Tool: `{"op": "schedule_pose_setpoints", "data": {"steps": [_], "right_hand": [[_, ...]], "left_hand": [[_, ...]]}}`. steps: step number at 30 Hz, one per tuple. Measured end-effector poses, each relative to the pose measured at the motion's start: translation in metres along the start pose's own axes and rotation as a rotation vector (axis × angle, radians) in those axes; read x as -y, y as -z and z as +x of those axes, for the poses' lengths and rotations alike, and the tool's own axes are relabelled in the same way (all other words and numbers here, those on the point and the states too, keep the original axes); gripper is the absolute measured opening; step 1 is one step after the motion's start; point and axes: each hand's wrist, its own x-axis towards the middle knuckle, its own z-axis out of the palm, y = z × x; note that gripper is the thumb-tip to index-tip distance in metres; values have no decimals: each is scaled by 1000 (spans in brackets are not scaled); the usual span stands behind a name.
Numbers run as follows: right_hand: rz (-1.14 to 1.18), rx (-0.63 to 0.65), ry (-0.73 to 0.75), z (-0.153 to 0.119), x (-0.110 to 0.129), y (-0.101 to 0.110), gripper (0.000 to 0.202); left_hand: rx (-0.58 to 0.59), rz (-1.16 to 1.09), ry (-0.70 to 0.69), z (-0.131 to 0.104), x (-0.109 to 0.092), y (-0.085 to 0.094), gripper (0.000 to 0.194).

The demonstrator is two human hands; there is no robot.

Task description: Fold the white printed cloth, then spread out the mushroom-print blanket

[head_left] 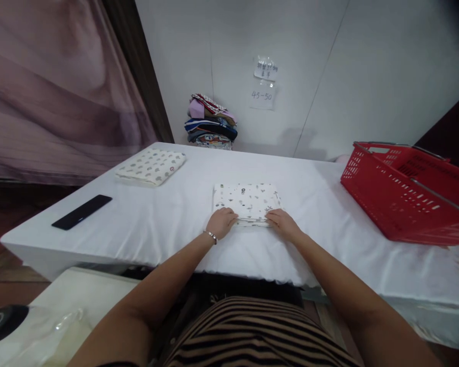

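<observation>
A folded white cloth with small grey and dark prints lies flat on the white-covered table in front of me. My left hand, with a bracelet at its wrist, has its fingers closed on the cloth's near left corner. At the near right corner, my right hand pinches the cloth's edge between thumb and fingers. Several layers show along the near edge between the hands. The undersides of my fingers are hidden.
A second folded printed cloth lies at the table's far left, with a flat black object like a phone nearer. To the right stands a red plastic basket. Behind the table rises a stack of folded fabrics by the wall.
</observation>
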Motion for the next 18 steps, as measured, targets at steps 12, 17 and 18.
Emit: {"op": "schedule_pose_setpoints", "data": {"steps": [12, 17, 18], "right_hand": [[-12, -108, -6, -9, 6, -10, 32], [-21, -113, 53, -17, 2, -9, 32], [-32, -118, 58, -20, 1, -8, 33]], "left_hand": [[-93, 22, -14, -8, -21, -5, 29], [-59, -5, -26, -5, -28, -16, 27], [-64, -3, -18, -5, -27, -19, 26]]}}
